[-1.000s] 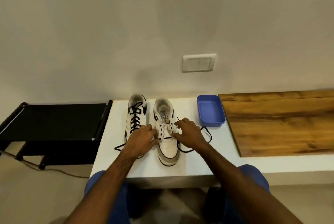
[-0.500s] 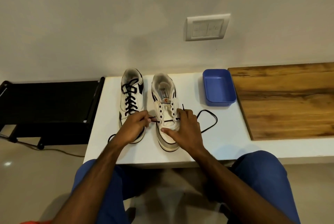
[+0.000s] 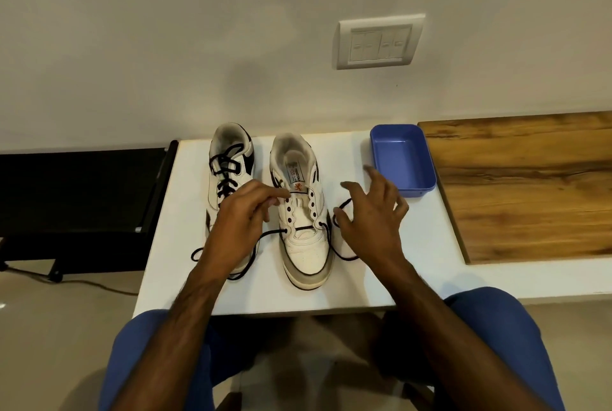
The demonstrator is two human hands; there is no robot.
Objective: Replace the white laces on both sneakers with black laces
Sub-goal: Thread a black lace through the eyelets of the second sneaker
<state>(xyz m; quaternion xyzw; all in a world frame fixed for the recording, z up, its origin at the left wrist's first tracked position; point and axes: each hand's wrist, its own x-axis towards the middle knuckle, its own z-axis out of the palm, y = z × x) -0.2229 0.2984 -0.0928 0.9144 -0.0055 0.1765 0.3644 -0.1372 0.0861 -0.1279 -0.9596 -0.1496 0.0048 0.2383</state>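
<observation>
Threading the black lace (image 3: 303,228), which so far crosses only the lowest eyelets of the right sneaker (image 3: 303,212) on the desk (image 3: 185,212), goes best if the spread, empty right hand (image 3: 367,215) picks up its loose end while the left hand (image 3: 245,212), fingers curled at the eyelets, whether pinching anything I cannot tell, steadies the tongue.

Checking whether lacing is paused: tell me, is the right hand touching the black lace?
Apart. The head view shows the right hand open with fingers spread, hovering above the lace loop beside the right sneaker, pinching nothing.
</observation>
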